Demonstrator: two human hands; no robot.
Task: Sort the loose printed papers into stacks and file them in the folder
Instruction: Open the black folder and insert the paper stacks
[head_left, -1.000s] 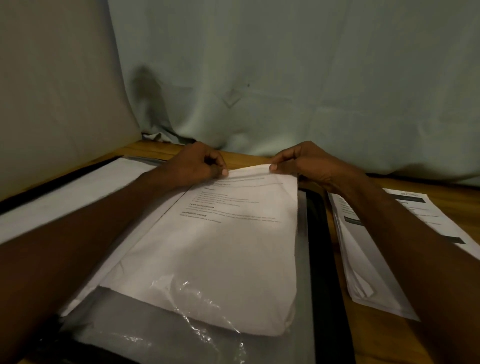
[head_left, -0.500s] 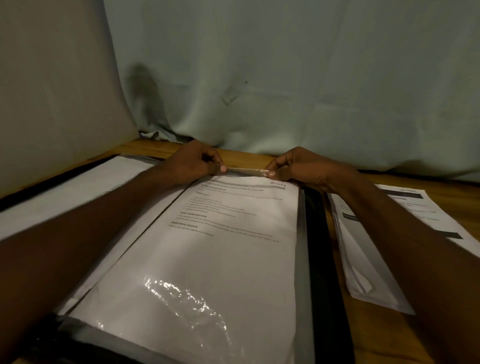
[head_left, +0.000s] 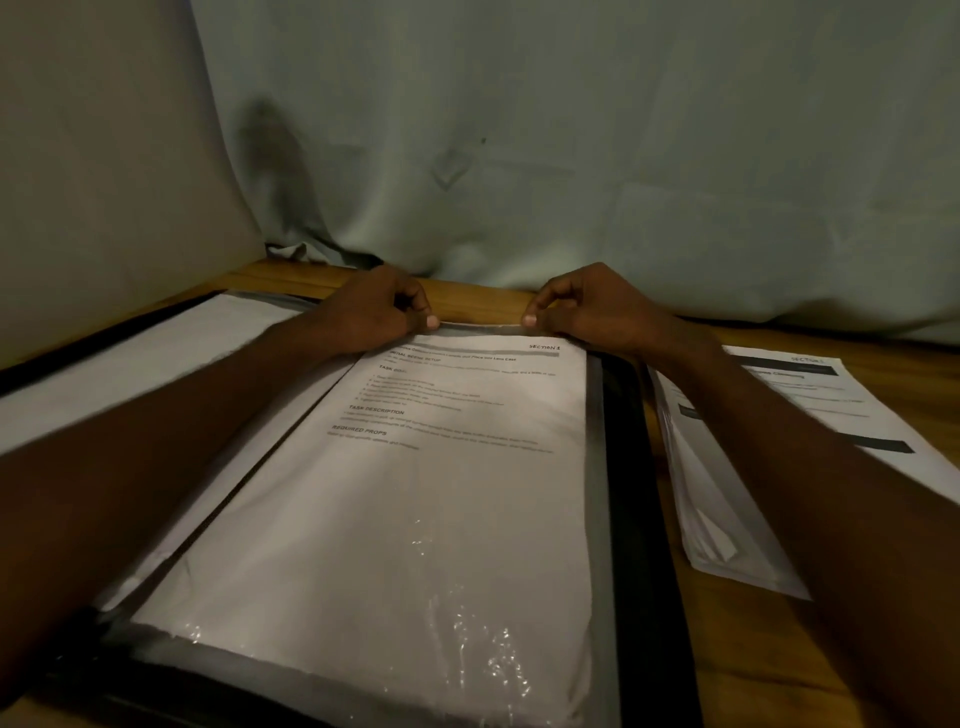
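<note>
Printed papers lie as one stack inside a clear plastic sleeve on the open black folder, which rests flat on the wooden bench. The top sheet shows headed lines of text and the words "SECTION 1" at its far right corner; most of the smaller print is too blurred to read. The sleeve's film glints over the near end of the stack, and its grey border runs along the right and near sides.

Both hands sit at the far edge of the stack, beyond the sheet's top line of text. The left hand pinches the sleeve's far edge between thumb and fingers at the left corner; the right hand pinches the same edge towards the right corner. That thin strip of edge spans the gap between the two thumbs, just in front of the bare wood at the back of the bench. Both forearms reach forward along either side of the stack, the left one crossing over the folder's left-hand page.

A second stack of papers lies on the bench to the right of the folder, just beside its black rim and partly under the right forearm. A pale cloth hangs behind the bench.
</note>
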